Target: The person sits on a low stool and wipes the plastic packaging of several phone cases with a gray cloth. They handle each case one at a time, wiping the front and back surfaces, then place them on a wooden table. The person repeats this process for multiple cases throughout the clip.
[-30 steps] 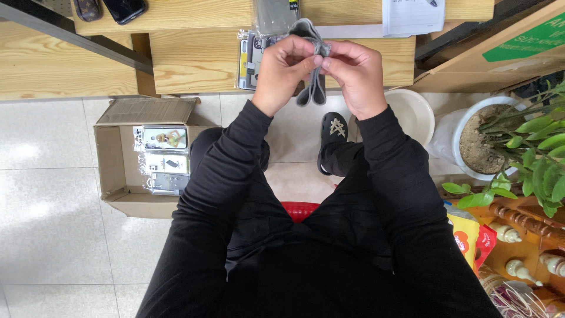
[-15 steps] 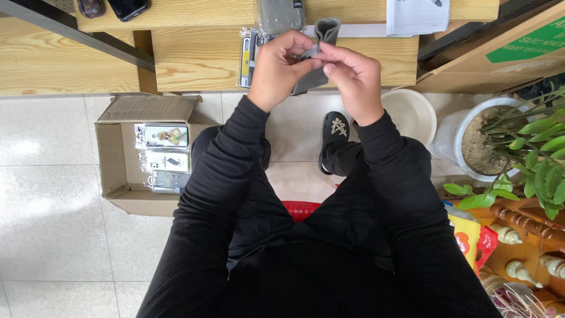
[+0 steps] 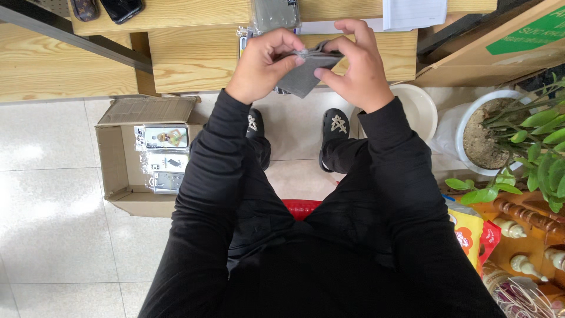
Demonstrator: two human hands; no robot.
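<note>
I am holding a small grey cloth pouch (image 3: 306, 73) up in front of me with both hands, above my knees and just short of the wooden shelf (image 3: 194, 59). My left hand (image 3: 265, 68) is pinching its upper left edge between thumb and fingertips, and my right hand (image 3: 356, 70) is pinching the upper right edge the same way, so both grips are narrow and closed on the fabric.

The pouch is hanging free below my fingers with nothing under it but the floor. If I am loosening one pinch while tugging with the other, the soft cloth is likely slipping out and dropping between my black shoes (image 3: 336, 126). Pulling the edges apart too hard is risking a stretched or torn seam. The open cardboard box (image 3: 118, 171) of packets is sitting to my left, well apart from the pouch.
</note>
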